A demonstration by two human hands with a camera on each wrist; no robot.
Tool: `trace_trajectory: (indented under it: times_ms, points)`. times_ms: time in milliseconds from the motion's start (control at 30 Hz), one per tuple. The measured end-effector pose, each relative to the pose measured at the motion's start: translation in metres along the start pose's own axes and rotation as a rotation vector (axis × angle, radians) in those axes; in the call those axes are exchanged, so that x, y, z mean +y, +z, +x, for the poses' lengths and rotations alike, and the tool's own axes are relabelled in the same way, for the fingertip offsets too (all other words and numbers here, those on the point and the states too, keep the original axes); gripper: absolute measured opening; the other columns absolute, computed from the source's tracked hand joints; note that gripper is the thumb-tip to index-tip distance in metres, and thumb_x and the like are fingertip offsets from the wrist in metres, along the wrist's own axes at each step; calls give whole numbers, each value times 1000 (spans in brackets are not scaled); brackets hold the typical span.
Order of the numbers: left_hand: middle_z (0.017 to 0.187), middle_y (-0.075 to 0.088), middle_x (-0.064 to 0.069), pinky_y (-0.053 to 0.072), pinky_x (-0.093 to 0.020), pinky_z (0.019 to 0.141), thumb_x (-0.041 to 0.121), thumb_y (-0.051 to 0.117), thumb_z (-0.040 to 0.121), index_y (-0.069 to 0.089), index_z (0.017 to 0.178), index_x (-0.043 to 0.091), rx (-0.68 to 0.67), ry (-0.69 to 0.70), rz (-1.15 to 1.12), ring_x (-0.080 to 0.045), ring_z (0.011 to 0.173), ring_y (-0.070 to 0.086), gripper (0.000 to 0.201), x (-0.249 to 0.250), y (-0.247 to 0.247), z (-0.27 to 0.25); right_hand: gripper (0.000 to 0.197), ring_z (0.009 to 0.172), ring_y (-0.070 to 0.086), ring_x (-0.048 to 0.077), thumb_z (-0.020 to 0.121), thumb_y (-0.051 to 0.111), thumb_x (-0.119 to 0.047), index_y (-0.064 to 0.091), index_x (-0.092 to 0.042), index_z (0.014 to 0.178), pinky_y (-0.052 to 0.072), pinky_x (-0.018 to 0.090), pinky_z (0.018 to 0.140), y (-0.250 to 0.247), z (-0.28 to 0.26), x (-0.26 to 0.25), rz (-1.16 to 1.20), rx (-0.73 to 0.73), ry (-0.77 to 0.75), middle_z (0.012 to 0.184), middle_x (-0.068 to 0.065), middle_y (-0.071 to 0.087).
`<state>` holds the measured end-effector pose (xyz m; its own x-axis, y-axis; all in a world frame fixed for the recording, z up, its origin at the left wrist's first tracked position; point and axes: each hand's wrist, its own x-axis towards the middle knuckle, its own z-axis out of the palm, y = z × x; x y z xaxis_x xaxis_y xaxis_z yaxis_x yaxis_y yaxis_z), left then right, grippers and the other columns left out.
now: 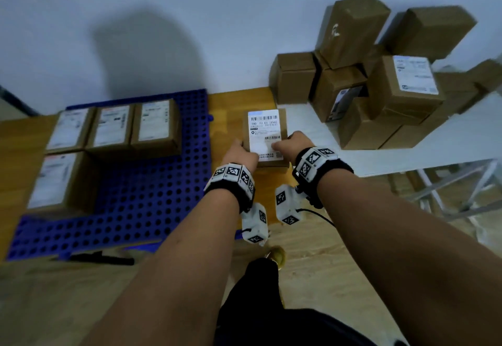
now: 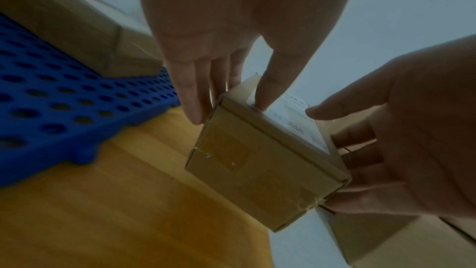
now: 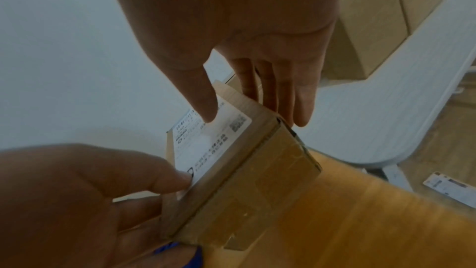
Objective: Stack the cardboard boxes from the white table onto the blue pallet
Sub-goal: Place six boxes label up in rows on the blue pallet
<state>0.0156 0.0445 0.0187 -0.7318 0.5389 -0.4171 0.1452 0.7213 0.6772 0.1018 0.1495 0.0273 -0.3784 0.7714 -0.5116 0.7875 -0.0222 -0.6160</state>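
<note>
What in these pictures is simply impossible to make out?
- Held box: small label print blurred, head view; its underside is hidden.
- Left hand and right hand: fingers behind the box, head view.
- Table pile: rear boxes hidden by front ones.
- Blue pallet: left edge cut off.

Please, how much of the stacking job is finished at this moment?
Done: four labelled boxes lie on the blue pallet. In hand: the left hand and right hand hold one labelled box by its sides, between table and pallet. Left: a pile of cardboard boxes on the white table, so under half is done.
</note>
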Motion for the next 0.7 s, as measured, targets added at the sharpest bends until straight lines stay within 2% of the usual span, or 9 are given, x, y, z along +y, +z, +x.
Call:
trace_trajectory:
  times_ms: [100,167,233,333,400,500,567,633,700]
  points:
    - [100,58,-5,42,-29,70,16,53,87,44,130,16,79,-52,33,-25,84,54,43,-24,-23,-18,43,103,63,29,86,66,-24,55,-5,123,50,32,76,24,-25,-13,-45,-77,-55,116,13,64]
    - [104,60,-5,42,-29,69,18,52,88,43,133,14,117,-91,40,-26,88,57,46,-41,-40,-26,39,99,64,28,86,66,-22,56,-6,120,54,35,78,42,-39,-23,-68,-128,-86,114,12,64]
    - [111,62,-8,42,-30,66,20,51,89,44,129,12,143,-119,49,-25,85,56,42,-59,-56,-31,31,92,64,26,87,63,-19,59,-5,114,54,33,72,62,-50,-33,-114,-169,-125,109,11,65]
    - [114,61,-11,41,-31,65,21,50,90,44,125,9,174,-168,53,-28,88,58,37,-81,-79,-35,9,70,57,20,89,60,-18,60,-8,88,43,26,54,88,-65,-48,-175,-219,-177,85,7,61]
    - [115,60,-13,41,-32,66,21,50,91,44,125,6,192,-206,55,-30,92,59,38,-97,-95,-35,15,63,54,17,89,60,-20,58,-12,77,40,25,50,107,-75,-60,-209,-258,-196,78,4,59]
    - [115,60,-14,39,-32,66,22,51,91,44,126,4,199,-247,60,-29,90,58,40,-119,-121,-33,21,83,65,25,86,62,-23,67,-9,100,53,31,67,137,-83,-78,-233,-294,-231,99,9,68]
    - [116,60,-14,39,-32,67,22,52,90,44,127,4,187,-270,73,-30,94,58,42,-134,-136,-31,25,84,63,27,86,63,-23,64,-5,102,50,30,62,154,-88,-90,-252,-297,-236,99,10,66]
    - [112,60,-13,40,-31,63,23,53,88,45,127,4,166,-290,87,-28,84,56,44,-150,-152,-27,22,79,56,24,88,63,-24,58,-4,96,39,28,51,174,-93,-100,-289,-297,-226,93,9,60]
    - [108,60,-12,40,-30,59,23,54,88,45,126,4,155,-305,110,-25,77,53,43,-164,-166,-24,22,79,53,24,88,63,-25,56,-5,95,36,28,51,189,-100,-110,-295,-297,-213,92,10,56]
